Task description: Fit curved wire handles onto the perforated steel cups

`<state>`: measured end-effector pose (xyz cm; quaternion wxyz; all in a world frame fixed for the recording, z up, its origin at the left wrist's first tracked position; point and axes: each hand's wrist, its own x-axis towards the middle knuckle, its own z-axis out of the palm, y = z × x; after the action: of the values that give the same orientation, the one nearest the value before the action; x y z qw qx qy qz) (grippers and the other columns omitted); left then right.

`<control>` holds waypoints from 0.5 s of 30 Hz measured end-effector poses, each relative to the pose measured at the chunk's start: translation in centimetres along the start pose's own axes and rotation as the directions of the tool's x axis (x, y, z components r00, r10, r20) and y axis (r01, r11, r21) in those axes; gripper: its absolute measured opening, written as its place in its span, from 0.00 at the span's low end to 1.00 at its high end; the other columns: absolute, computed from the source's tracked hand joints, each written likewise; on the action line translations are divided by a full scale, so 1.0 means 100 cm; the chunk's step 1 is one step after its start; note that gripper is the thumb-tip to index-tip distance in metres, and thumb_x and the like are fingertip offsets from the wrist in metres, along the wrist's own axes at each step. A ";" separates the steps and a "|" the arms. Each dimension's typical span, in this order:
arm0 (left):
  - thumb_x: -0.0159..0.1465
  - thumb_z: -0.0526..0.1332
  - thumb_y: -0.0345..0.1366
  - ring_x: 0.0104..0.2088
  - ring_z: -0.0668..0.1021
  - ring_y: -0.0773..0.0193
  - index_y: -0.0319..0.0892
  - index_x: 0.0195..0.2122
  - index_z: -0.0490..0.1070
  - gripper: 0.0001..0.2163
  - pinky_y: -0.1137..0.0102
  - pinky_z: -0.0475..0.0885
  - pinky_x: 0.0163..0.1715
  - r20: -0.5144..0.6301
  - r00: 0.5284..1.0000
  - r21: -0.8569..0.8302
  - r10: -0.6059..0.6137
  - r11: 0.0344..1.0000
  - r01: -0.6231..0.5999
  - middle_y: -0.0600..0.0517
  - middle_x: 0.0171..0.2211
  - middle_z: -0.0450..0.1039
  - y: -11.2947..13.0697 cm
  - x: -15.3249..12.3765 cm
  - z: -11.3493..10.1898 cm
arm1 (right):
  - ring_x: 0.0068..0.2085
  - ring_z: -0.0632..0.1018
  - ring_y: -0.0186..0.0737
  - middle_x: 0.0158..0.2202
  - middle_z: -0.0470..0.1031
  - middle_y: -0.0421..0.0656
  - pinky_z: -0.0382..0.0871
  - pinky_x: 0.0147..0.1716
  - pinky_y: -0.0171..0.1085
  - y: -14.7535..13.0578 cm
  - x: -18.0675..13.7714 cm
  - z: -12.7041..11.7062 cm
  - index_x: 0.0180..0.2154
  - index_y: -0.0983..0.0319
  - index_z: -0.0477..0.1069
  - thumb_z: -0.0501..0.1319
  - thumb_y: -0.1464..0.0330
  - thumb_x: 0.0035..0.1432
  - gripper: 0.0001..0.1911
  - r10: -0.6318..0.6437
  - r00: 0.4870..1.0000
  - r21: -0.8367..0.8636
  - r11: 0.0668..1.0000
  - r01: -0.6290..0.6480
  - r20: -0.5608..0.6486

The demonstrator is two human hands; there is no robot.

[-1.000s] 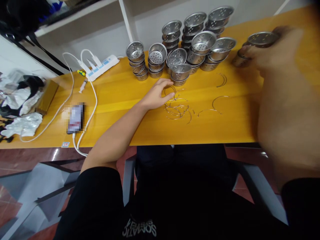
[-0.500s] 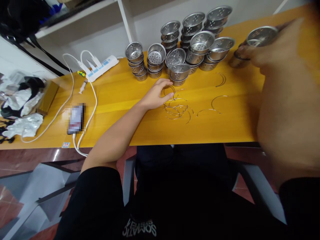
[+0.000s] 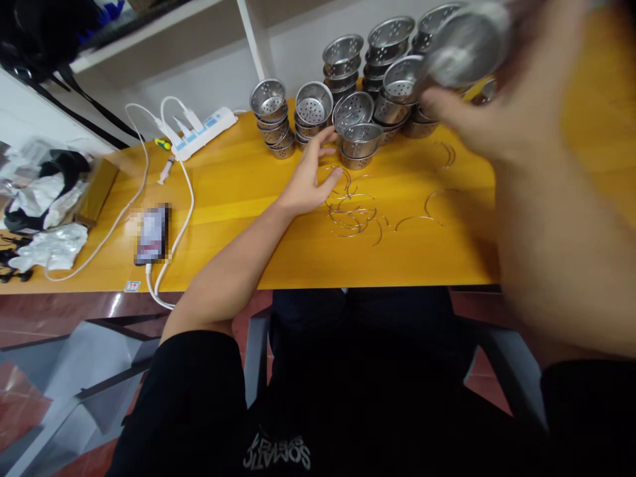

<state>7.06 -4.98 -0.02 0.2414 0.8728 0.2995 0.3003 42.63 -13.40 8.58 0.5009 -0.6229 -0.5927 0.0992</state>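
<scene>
My left hand [image 3: 309, 177] rests on the yellow table [image 3: 238, 192] with fingers spread, its tips at the edge of a loose pile of thin wire rings [image 3: 354, 213]. It holds nothing. My right hand [image 3: 501, 99] is raised above the table at the upper right, blurred, and grips a perforated metal strainer cup [image 3: 467, 41]. Stacks of the same strainer cups [image 3: 358, 109] stand along the back of the table, just beyond my left fingertips.
A white power strip [image 3: 201, 132] with cables lies at the back left. A phone [image 3: 152, 233] on a white cable sits near the front edge. Crumpled white wrapping [image 3: 47, 246] and a brown box [image 3: 97, 192] are at the far left. More wire pieces [image 3: 437, 199] lie to the right.
My right hand has lifted the strainer cup up and to the left, over the stacks. My left hand has raised and spread its fingers toward the cups.
</scene>
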 end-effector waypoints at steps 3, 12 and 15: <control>0.85 0.56 0.78 0.90 0.76 0.35 0.62 0.97 0.44 0.49 0.38 0.73 0.91 0.019 1.000 -0.013 0.019 1.000 -0.019 0.40 0.93 0.62 0.015 -0.003 -0.006 | 0.68 0.88 0.74 0.77 0.82 0.54 0.89 0.64 0.65 -0.032 -0.026 0.029 0.84 0.42 0.66 0.94 0.40 0.61 0.63 -0.333 0.891 0.179 0.940 0.289 0.309; 0.82 0.57 0.82 0.86 0.80 0.34 0.57 0.94 0.55 0.50 0.37 0.79 0.86 -0.051 0.999 -0.010 0.010 1.000 -0.011 0.39 0.84 0.74 0.012 -0.002 0.001 | 0.58 0.89 0.67 0.78 0.84 0.47 0.88 0.63 0.70 -0.041 -0.039 0.043 0.88 0.31 0.64 0.81 0.31 0.71 0.55 -0.286 0.774 0.225 0.956 0.188 0.565; 0.80 0.52 0.86 0.88 0.77 0.34 0.58 0.96 0.47 0.55 0.39 0.78 0.88 -0.086 0.996 0.031 -0.019 0.999 0.022 0.36 0.87 0.71 0.007 0.001 -0.001 | 0.44 0.87 0.58 0.61 0.92 0.49 0.87 0.51 0.63 -0.026 -0.031 0.036 0.70 0.43 0.84 0.78 0.34 0.76 0.34 -0.305 0.742 0.214 0.952 0.220 0.596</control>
<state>7.36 -5.40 0.51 0.2175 0.8599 0.3231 0.3299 37.53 -14.72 7.33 0.3251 -0.4312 -0.7986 0.2658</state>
